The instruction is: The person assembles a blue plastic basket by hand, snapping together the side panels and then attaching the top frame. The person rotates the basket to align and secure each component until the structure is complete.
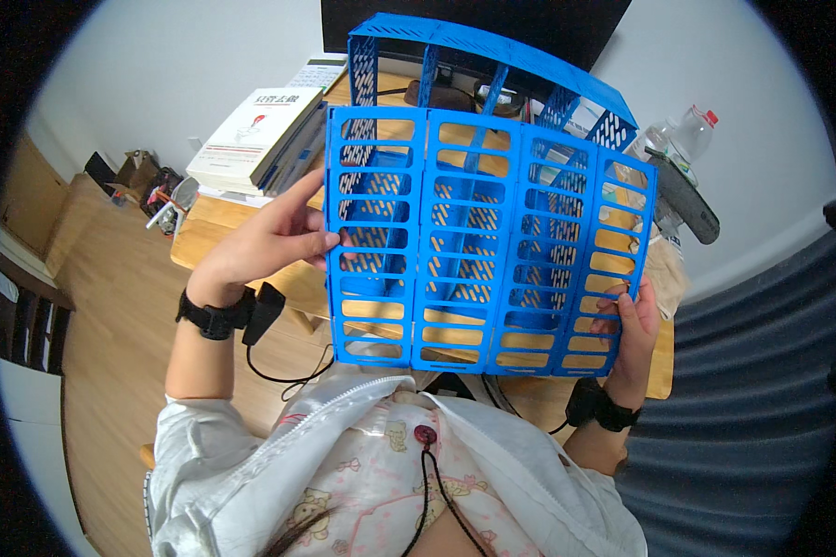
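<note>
A blue plastic file rack [418, 232] with slotted panels and several upright compartments is tilted in front of me above the table. At its left edge my left hand [283, 232] grips the side, thumb in front and the other fingers partly hidden behind. My right hand [633, 320] holds the lower right edge, its thumb on the front and fingertips showing through the slots. The slotted panel faces me, and the dividers show through its openings.
Behind the rack is a wooden table [223, 232] with a stack of books [251, 139] at its left. A dark monitor [492, 28] stands at the back. Clear plastic bottles [692, 135] and a dark grey object [687, 200] are at the right, near a dark blue curtain [743, 399].
</note>
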Available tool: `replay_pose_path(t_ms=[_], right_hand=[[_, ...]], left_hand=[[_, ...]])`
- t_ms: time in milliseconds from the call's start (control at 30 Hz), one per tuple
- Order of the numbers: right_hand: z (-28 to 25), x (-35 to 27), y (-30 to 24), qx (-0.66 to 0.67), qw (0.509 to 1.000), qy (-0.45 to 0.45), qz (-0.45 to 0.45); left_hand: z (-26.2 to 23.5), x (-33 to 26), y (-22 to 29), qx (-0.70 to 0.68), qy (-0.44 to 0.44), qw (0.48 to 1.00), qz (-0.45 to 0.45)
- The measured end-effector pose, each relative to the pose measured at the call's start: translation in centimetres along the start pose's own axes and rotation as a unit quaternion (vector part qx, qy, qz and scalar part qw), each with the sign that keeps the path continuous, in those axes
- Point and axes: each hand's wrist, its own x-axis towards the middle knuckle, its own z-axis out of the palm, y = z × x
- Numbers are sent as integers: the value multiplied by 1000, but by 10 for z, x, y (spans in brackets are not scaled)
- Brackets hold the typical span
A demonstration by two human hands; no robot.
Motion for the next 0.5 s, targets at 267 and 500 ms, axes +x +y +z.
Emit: replay_pose_path(t_ms=[267,500], right_hand=[[-3,-8,4,-24,1000,-5,18],[-2,-6,12,-19,999,-3,30]], left_hand=[[5,7,-12,-3,44,998,50],[2,13,-18,45,56,997,9]])
